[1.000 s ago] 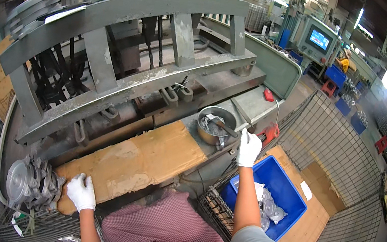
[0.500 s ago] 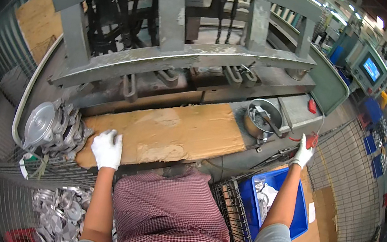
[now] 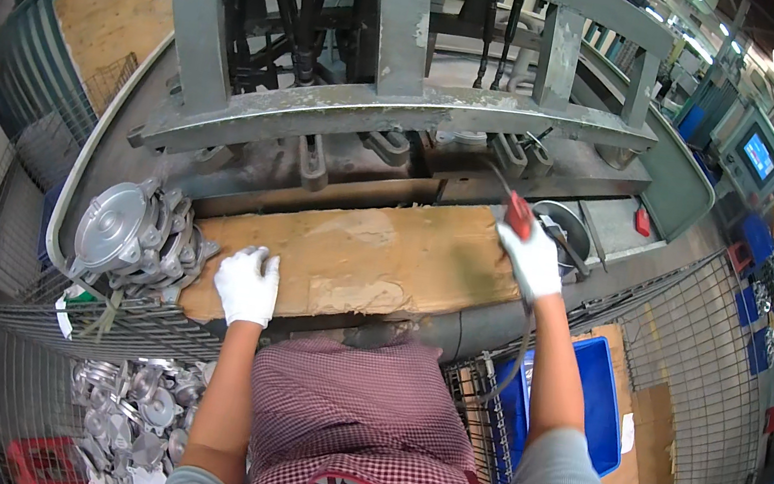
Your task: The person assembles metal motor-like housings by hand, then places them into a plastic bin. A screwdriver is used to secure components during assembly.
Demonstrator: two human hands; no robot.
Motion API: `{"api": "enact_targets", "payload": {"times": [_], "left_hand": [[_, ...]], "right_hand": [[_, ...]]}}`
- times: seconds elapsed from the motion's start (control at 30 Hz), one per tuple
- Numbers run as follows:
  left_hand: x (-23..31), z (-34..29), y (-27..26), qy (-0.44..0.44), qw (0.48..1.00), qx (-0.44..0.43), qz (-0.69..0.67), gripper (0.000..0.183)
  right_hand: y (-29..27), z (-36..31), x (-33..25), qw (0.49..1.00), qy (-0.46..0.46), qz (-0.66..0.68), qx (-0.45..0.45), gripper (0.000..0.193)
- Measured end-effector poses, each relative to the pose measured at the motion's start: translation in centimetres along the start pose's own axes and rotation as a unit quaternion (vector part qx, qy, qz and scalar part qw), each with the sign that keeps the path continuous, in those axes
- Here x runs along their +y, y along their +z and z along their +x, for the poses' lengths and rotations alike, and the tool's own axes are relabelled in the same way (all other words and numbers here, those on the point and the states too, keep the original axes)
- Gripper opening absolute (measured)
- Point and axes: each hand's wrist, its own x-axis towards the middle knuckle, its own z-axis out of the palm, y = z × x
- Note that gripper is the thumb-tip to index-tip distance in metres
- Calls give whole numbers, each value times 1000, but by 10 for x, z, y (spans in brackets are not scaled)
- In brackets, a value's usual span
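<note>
My right hand (image 3: 532, 260), in a white glove, is closed round a red air blow gun (image 3: 518, 214) above the right end of the cardboard-topped board (image 3: 354, 257). Its thin nozzle points away to the upper left, and a hose (image 3: 522, 350) hangs down from below the hand. My left hand (image 3: 246, 288), also gloved in white, rests on the near left part of the board, fingers loosely bent and thumb apart, with nothing seen in it. Beside it on the left stands a stack of round silver metal castings (image 3: 116, 225).
A grey steel machine frame (image 3: 399, 36) spans the far side. A metal pot (image 3: 565, 235) stands past my right hand. At lower right sits a blue bin (image 3: 600, 398). A wire cage at lower left holds many castings (image 3: 143, 406) and a red crate (image 3: 48, 464).
My right hand has swung left with the red blow gun, from beyond the pot to over the board. The left hand stays at the board's left end. The view has shifted slightly.
</note>
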Motion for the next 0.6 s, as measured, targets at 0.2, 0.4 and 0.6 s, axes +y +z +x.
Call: {"api": "enact_targets", "payload": {"times": [0.2, 0.4, 0.6], "left_hand": [[5, 2, 0, 4, 1000, -10, -27, 26], [0, 3, 2, 2, 1000, -7, -15, 25], [2, 4, -4, -10, 1000, -15, -6, 25]], "right_hand": [[24, 91, -22, 981, 49, -187, -21, 58], [13, 103, -33, 956, 71, -284, -12, 52], [35, 116, -50, 960, 35, -275, -37, 55]]}}
